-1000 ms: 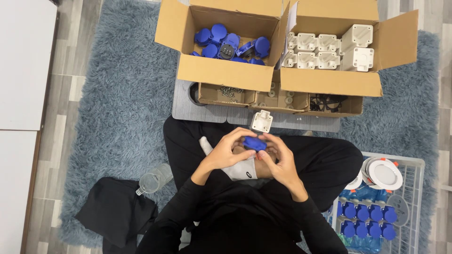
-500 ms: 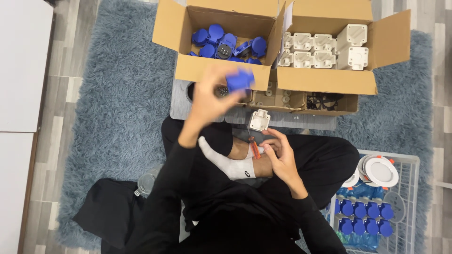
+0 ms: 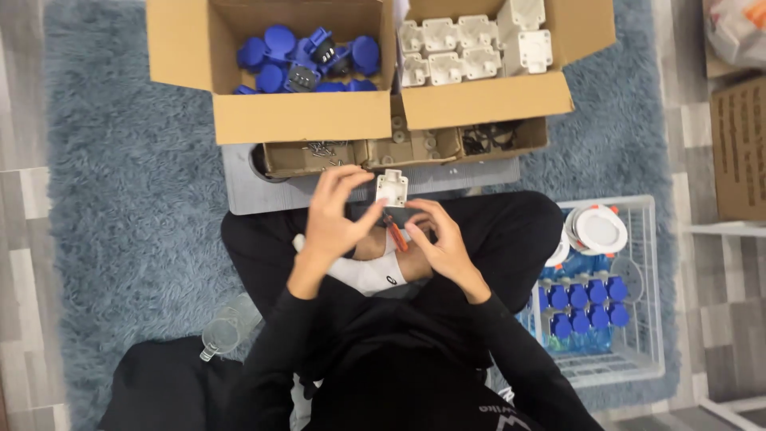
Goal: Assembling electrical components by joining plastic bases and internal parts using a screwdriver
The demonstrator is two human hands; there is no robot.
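Note:
I sit cross-legged on a blue rug. My left hand [image 3: 335, 214] is empty with its fingers spread, and the fingertips reach a small white plastic box [image 3: 392, 188] standing at the edge of the grey board [image 3: 251, 195]. My right hand [image 3: 443, 238] is curled just below that box, pinching a small dark piece [image 3: 399, 215]. An orange-handled tool [image 3: 397, 238] lies on my lap between my hands. Ahead, a cardboard box holds blue plastic parts [image 3: 307, 57]. Beside it a second cardboard box holds white plastic boxes [image 3: 471, 46].
Low cardboard trays [image 3: 363, 152] with screws and small parts sit in front of the two boxes. A white wire crate [image 3: 650, 319] at my right holds blue-capped bottles and round white discs. A clear cup [image 3: 219, 335] lies at my left. A cardboard box [image 3: 738, 148] stands at far right.
My left hand carried a blue part up to the box of blue parts, let it go, and came back empty to the white box. My right hand stayed over my lap.

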